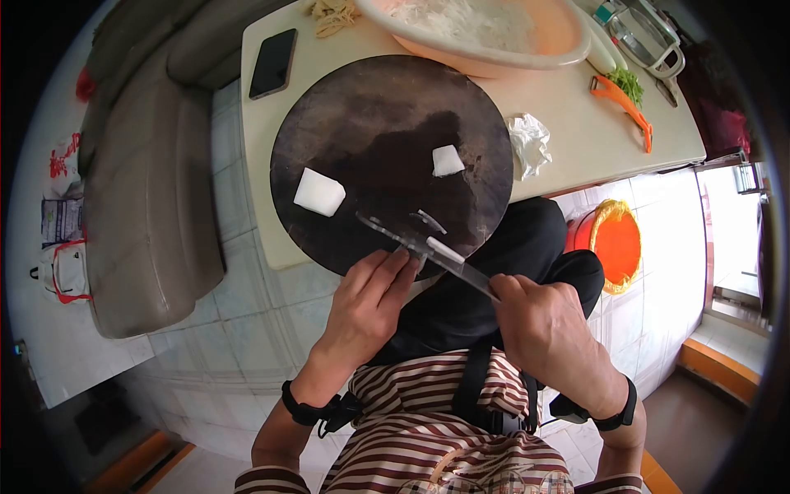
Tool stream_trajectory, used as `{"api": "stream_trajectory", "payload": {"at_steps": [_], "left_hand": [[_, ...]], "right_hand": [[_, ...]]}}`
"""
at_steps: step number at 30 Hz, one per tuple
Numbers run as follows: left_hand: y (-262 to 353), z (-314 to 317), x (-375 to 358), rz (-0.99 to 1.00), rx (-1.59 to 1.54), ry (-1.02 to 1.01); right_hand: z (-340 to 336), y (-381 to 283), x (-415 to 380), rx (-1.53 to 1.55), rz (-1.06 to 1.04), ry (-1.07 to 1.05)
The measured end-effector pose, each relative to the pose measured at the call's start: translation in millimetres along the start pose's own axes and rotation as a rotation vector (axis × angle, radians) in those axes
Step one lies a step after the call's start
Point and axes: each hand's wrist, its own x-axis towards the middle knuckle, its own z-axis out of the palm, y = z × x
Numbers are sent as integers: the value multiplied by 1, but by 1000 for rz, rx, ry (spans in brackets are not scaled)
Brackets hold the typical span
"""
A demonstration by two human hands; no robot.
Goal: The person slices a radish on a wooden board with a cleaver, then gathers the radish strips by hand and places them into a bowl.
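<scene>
My right hand [539, 317] is wrapped round the handle of a knife [469, 276], whose blade points up and left over the near edge of a round dark board [370, 115]. A white strip [445, 249] lies along the blade. My left hand [370, 288] has its fingertips pressed together beside the blade, on a small pale piece mostly hidden by the fingers and knife. On the board, a white block [319, 192] sits to the left and a smaller white piece [448, 160] to the right. Thin slivers [428, 221] lie just beyond the blade.
A pale table [329, 49] bears a black phone [273, 63], a large basin [494, 59] with white shreds, crumpled foil [529, 146], an orange peeler [629, 107] and greens [625, 85]. A red bin [613, 245] stands on the floor at right; a sofa [148, 198] is at left.
</scene>
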Motion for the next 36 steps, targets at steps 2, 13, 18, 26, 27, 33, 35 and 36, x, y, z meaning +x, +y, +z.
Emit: {"api": "stream_trajectory", "payload": {"at_steps": [2,13,18,26,27,33,35,36], "left_hand": [[2,-4,-1,-17,-7,-45],[2,-8,0,-14,-10,-149],[4,-12,1,-65,-63,-169],[8,-12,-3,-65,-24,-143],[8,-12,-3,-84,-42,-161],[8,-13,-3,-113,-57,-216],[8,-13,-4,-110,-55,-214],[8,-13,-4,-106,-50,-209]], "right_hand": [[-3,-6,-2,7,-10,-33],[4,-9,-8,-123,-95,-123],[16,-19,15,-136,-77,-113],[11,-11,12,-36,-33,-64],[9,-12,9,22,-18,-90],[8,-17,6,-20,-8,-135],[12,-18,12,-70,-40,-122],[15,-17,15,-122,-75,-106]]}}
